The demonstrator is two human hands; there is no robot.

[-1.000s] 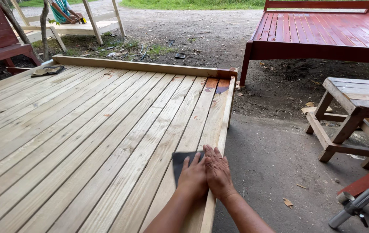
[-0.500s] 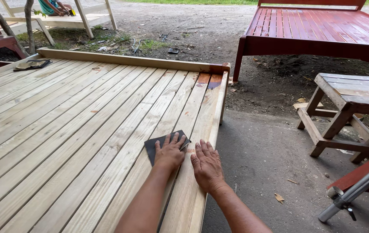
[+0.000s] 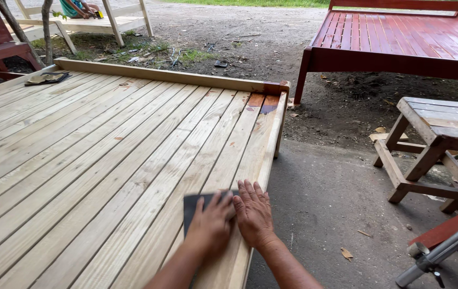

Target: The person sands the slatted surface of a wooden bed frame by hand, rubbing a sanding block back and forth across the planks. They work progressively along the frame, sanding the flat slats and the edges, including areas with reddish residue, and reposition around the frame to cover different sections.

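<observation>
Outdoor yard, slatted pine platform | dark sandpaper sheet laid near the platform's right edge | left hand and right hand pressed flat on it, fingers extended

Both forearms enter from the bottom centre of the frame; left hand and right hand lie flat, palms down, fingers spread, side by side.
</observation>
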